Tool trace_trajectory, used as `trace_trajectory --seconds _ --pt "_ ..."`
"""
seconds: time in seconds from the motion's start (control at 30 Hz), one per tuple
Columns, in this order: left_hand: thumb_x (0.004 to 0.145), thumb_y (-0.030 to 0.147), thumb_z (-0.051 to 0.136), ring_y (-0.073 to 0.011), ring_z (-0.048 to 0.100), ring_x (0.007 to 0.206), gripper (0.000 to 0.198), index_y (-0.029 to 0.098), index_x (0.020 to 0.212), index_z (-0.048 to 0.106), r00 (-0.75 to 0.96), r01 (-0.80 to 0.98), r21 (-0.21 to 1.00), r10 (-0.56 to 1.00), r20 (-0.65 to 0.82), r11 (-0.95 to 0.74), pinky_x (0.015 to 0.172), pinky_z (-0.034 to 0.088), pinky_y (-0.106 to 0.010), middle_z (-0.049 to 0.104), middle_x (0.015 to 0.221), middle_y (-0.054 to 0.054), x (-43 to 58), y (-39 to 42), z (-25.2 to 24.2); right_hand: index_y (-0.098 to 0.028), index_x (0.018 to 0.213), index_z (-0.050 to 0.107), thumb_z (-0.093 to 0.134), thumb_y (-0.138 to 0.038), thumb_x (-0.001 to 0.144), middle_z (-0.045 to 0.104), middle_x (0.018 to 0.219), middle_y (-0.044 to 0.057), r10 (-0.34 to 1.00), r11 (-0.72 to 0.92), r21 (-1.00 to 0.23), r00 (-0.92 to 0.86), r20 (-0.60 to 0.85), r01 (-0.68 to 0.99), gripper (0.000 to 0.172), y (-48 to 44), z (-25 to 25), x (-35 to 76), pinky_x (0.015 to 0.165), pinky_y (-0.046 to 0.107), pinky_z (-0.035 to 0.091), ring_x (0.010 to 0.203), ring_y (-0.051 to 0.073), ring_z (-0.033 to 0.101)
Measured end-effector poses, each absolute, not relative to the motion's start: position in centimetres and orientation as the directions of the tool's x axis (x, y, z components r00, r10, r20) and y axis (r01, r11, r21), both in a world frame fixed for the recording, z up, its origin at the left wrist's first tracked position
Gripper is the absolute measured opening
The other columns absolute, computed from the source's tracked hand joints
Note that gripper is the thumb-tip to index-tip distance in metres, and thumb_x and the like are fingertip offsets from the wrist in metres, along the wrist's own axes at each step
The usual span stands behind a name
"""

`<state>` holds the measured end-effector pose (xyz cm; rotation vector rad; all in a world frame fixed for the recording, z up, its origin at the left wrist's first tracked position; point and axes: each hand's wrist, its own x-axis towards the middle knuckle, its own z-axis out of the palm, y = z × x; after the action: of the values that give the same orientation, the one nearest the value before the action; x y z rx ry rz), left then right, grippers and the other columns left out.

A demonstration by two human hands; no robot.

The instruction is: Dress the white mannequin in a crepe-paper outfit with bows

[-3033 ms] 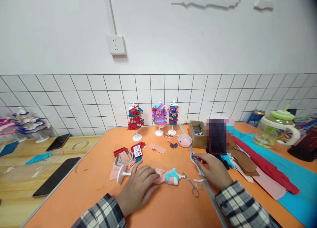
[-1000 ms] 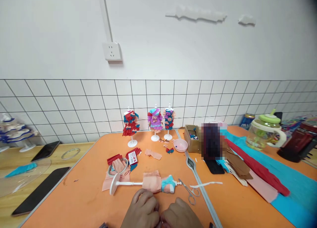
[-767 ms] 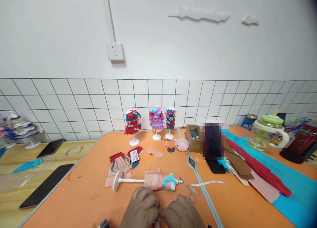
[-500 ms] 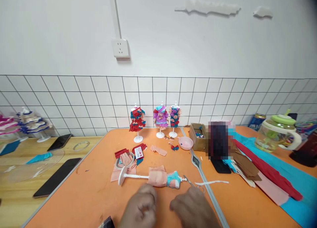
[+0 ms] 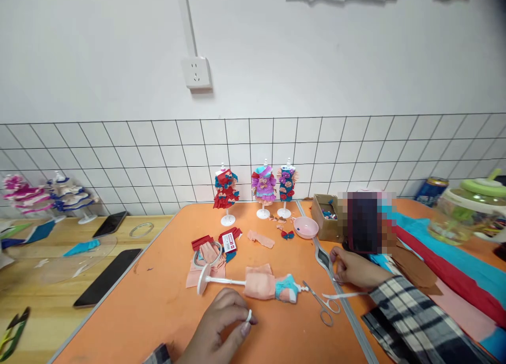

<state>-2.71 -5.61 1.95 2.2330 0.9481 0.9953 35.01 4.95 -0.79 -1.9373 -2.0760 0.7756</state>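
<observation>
My left hand (image 5: 225, 319) is over the near middle of the orange table, thumb and fingers pinching a small white strip piece (image 5: 249, 316). Just beyond it lies a mini dress form (image 5: 259, 285) on its side, wrapped in pink and blue cloth, its white base to the left. My right hand (image 5: 358, 268) is out to the right, beside the grey trim (image 5: 323, 256), fingers bent together at the tips; what they hold, if anything, is hidden. Under its wrist runs a long white strip (image 5: 343, 296). Small scissors (image 5: 324, 307) lie left of that wrist.
Three dressed mini forms (image 5: 264, 187) stand by the tiled wall. A pink bowl (image 5: 305, 228), a cardboard box (image 5: 326, 224) and cloth strips (image 5: 446, 264) are at right. A tape ring (image 5: 208, 254) sits on cloth scraps. Phones (image 5: 108, 278) lie left; a jug (image 5: 466, 211) stands far right.
My right hand has moved from the near middle away to the right, uncovering the scissors. My left hand has turned, and the white piece now shows in its pinch. The view has shifted slightly.
</observation>
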Motion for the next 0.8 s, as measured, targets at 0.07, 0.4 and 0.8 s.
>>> trace_trajectory --seconds 0.07,0.4,0.8 --pt "0.098 0.036 0.043 -0.0192 0.059 0.082 0.028 0.021 0.091 0.066 0.501 0.392 0.668 0.756 0.422 -0.633 0.074 0.050 -0.031 0.063 0.084 -0.007 -2.8 -5.4 1.9 -0.020 0.083 0.051 0.064 -0.011 0.059 0.061 0.066 -0.003 0.969 -0.002 -0.442 -0.107 -0.223 0.897 0.029 5.4 -0.9 34.8 0.057 0.023 0.034 0.064 0.015 0.057" --pt "0.096 0.043 0.046 -0.0242 0.062 0.099 0.035 0.026 0.122 0.061 0.476 0.246 0.779 0.772 0.421 -0.577 0.089 0.051 -0.039 0.068 0.102 -0.009 -3.8 -5.2 1.3 -0.021 0.077 0.057 0.059 -0.015 0.065 0.064 0.083 0.006 0.981 0.001 -0.290 -0.057 -0.187 0.957 0.013 5.0 -1.0 34.2 0.065 0.031 0.036 0.079 0.024 0.061" --pt "0.100 0.031 0.042 -0.0172 0.063 0.085 0.029 0.024 0.115 0.066 0.474 0.286 0.773 0.785 0.399 -0.566 0.078 0.050 -0.029 0.067 0.087 -0.005 -3.1 -4.7 -0.1 -0.021 0.098 0.049 0.050 -0.017 0.080 0.060 0.069 -0.003 0.966 0.063 -0.538 -0.187 -0.179 0.840 0.018 4.2 -2.1 36.0 0.058 0.023 0.038 0.067 0.015 0.059"
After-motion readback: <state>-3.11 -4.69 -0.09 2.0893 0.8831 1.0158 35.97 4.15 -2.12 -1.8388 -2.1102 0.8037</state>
